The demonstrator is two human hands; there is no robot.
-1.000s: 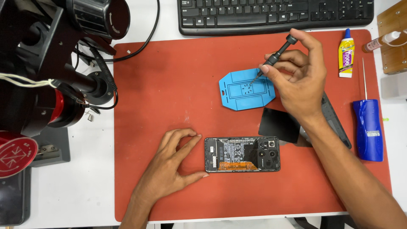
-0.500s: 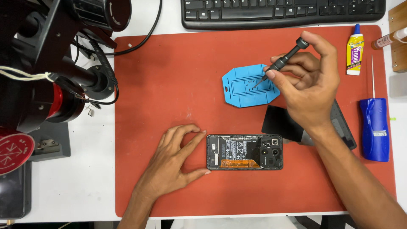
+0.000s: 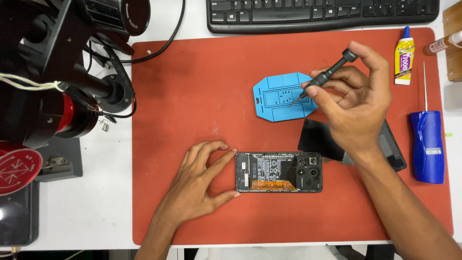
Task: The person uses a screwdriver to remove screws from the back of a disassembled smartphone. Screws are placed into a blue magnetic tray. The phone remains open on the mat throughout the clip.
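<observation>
An opened smartphone, its back cover off and its insides showing, lies flat on the red work mat. My left hand rests on the mat with thumb and fingertips against the phone's left end. My right hand holds a thin black screwdriver at a slant, its tip over a blue screw-sorting pad. A black back cover lies partly under my right wrist.
A black keyboard lies along the far edge. At the right are a blue-handled tool and a small glue tube. A black microscope stand with cables fills the left side, over the white table.
My right hand with the screwdriver has stayed over the blue pad, its tip lowering slightly toward it. My left hand has kept its place at the phone; the view shifted a little.
</observation>
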